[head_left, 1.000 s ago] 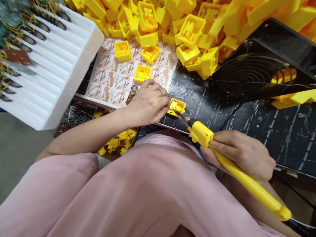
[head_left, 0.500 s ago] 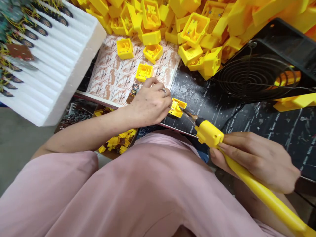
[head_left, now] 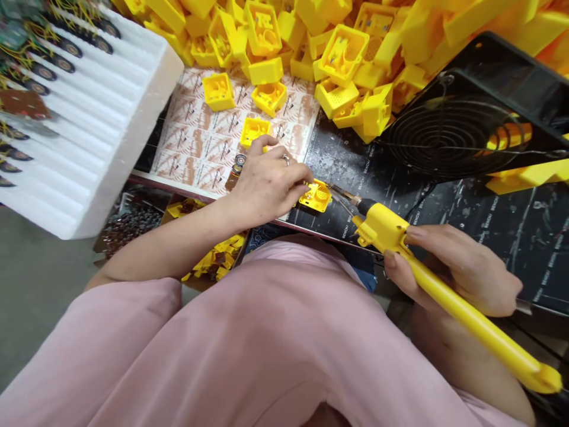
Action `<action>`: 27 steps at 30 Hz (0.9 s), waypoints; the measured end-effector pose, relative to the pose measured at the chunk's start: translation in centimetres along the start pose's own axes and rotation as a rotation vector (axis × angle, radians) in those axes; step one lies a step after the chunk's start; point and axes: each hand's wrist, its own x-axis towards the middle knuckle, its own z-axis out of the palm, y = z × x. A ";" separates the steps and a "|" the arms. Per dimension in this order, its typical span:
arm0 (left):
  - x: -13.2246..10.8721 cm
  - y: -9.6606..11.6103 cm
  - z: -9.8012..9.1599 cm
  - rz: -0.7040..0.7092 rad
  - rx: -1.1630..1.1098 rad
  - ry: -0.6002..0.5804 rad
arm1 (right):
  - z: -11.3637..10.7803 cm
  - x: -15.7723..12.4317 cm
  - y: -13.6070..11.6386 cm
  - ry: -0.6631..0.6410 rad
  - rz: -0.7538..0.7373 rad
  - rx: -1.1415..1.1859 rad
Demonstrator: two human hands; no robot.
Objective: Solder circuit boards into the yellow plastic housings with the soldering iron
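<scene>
My left hand (head_left: 267,181) is closed on a small yellow plastic housing (head_left: 316,196) and holds it down on the black mat (head_left: 444,207) at the table's near edge. My right hand (head_left: 453,267) is wrapped round the long yellow handle of a soldering iron (head_left: 444,290). The iron's metal tip (head_left: 340,193) points left and sits at the right edge of the housing. A ring shows on one finger of my left hand.
A big heap of yellow housings (head_left: 338,47) fills the back. A white foam tray (head_left: 98,118) with wired parts is at left. A black fan (head_left: 453,136) stands at right. A printed sheet (head_left: 200,142) and a bin of yellow scraps (head_left: 213,261) lie near my left arm.
The iron's tip has shifted from the housing's near side up to its right edge. My right hand has swung the handle lower and flatter. My left hand has turned the housing slightly.
</scene>
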 end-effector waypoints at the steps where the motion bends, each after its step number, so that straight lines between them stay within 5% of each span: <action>1: 0.2 0.1 0.2 -0.017 0.008 0.005 | 0.1 -0.2 0.1 -0.007 0.007 -0.001; 7: 0.6 1.0 0.3 -0.053 0.061 0.041 | 1.1 -1.8 0.1 0.202 0.124 0.036; 22: 1.4 1.3 0.2 -0.044 0.133 0.004 | 1.5 -0.2 -0.9 0.047 0.018 0.058; 27: 1.8 1.4 -0.1 -0.024 0.123 -0.047 | 2.1 0.5 -0.8 0.090 -0.047 0.061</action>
